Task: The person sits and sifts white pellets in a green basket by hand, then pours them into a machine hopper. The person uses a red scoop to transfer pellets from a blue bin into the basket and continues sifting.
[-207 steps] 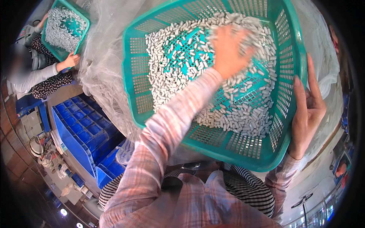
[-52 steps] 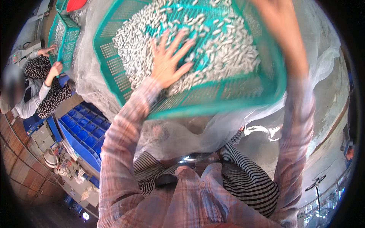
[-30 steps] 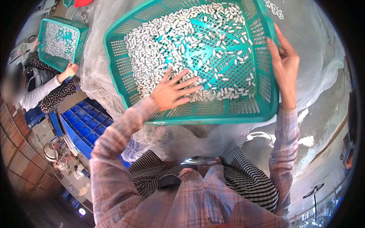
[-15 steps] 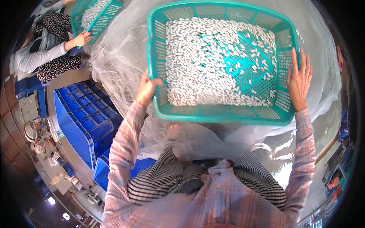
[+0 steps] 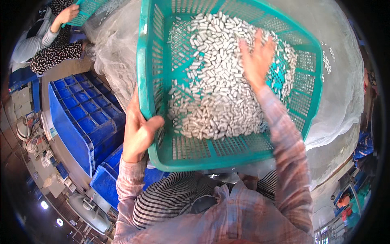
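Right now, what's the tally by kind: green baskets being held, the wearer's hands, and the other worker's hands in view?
Held green baskets: 2 (near basket, far basket)
Wearer's hands: 2 (left hand, right hand)
Other worker's hand: 1
Total: 5

Cannot see most fingers of the left hand (image 5: pixel 137 132), hidden beyond the green basket (image 5: pixel 143 77), cropped at its far edge; all the pale pieces (image 5: pixel 215 118), partly covered by the blurred right hand (image 5: pixel 256 59); or the co-worker's basket (image 5: pixel 86 11), cut off far left.
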The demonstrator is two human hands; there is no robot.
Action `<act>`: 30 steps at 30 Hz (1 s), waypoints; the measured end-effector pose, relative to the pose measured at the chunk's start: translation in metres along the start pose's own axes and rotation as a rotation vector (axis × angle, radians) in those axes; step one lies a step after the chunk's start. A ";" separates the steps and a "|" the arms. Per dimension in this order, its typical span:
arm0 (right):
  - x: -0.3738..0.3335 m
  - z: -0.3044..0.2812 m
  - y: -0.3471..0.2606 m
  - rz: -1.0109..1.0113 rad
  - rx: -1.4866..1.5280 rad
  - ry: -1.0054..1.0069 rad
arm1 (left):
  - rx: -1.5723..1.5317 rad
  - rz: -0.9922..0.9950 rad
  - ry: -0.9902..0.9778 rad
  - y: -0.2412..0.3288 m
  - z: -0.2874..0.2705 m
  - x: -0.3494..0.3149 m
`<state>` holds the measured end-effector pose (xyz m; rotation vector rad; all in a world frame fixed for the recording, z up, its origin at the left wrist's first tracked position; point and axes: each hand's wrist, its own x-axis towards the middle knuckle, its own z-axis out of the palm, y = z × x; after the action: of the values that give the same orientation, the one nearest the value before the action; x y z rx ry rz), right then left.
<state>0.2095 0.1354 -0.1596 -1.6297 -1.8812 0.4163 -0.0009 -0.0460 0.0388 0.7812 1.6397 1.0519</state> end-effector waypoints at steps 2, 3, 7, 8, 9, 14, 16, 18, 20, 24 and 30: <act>-0.004 0.004 -0.060 -0.168 0.106 -0.015 | -0.032 -0.008 0.025 -0.001 0.000 -0.001; -0.010 0.002 -0.078 -0.265 0.066 -0.061 | -0.046 -0.001 0.031 -0.002 0.002 0.002; -0.065 -0.034 -0.107 -0.602 0.104 -0.481 | 0.010 -0.009 0.049 0.004 0.000 0.004; -0.080 -0.053 -0.097 -0.682 0.085 -0.595 | -0.011 -0.025 0.046 -0.003 -0.002 0.003; -0.092 -0.070 -0.080 -0.741 0.078 -0.710 | -0.029 -0.042 0.046 -0.013 -0.004 0.000; -0.059 -0.122 0.049 -0.776 -0.205 -0.841 | -0.058 0.009 0.063 -0.006 0.003 -0.001; -0.042 -0.089 0.065 -0.440 -0.054 -0.484 | -0.057 0.051 0.038 -0.006 0.002 0.004; -0.014 -0.043 0.041 -0.278 0.117 -0.161 | -0.060 0.081 0.000 -0.009 0.000 0.007; -0.001 -0.012 -0.017 -0.357 -0.023 -0.102 | -0.059 0.099 -0.031 -0.008 0.002 0.008; -0.037 -0.006 -0.104 -0.545 0.128 -0.333 | 0.125 0.135 0.043 -0.003 0.011 0.012; -0.087 -0.086 0.007 -0.543 -0.091 -0.646 | -0.041 0.040 0.081 -0.014 -0.027 -0.002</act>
<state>0.2744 0.0395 -0.1187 -1.0171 -2.7444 0.6753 -0.0257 -0.0607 0.0303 0.7558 1.6710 1.1549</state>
